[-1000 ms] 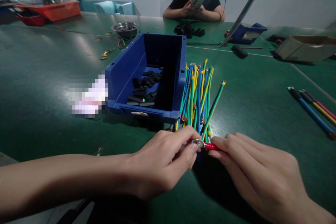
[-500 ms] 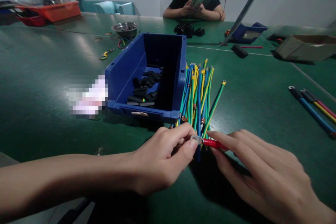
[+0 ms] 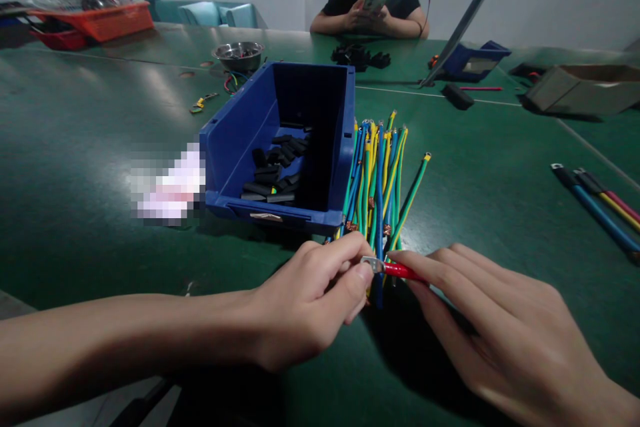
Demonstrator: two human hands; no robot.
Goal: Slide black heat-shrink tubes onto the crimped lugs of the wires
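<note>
A short red cable (image 3: 400,271) with a silver ring lug (image 3: 373,263) on its left end is held between both hands. My left hand (image 3: 320,297) pinches the lug between thumb and forefinger. My right hand (image 3: 500,310) grips the red insulation with its fingers closed; the cable's far end is hidden under it. Just beyond the hands lies a bundle of blue and yellow-green cables (image 3: 383,180), with lugs at their far ends and bare copper on some near ends. Left of the bundle stands a blue bin (image 3: 275,209) holding several short black sleeves (image 3: 280,160).
Several thicker lugged cables (image 3: 603,203) lie at the right. Farther back are a metal bowl (image 3: 239,57), an orange basket (image 3: 120,20), a cardboard box (image 3: 585,90) and a small blue bin (image 3: 473,63). A person (image 3: 373,10) sits across the green table (image 3: 100,127) with a phone.
The red cable and its lug have shifted very slightly left. My right hand has moved a little left with them; my left hand keeps its pinch.
</note>
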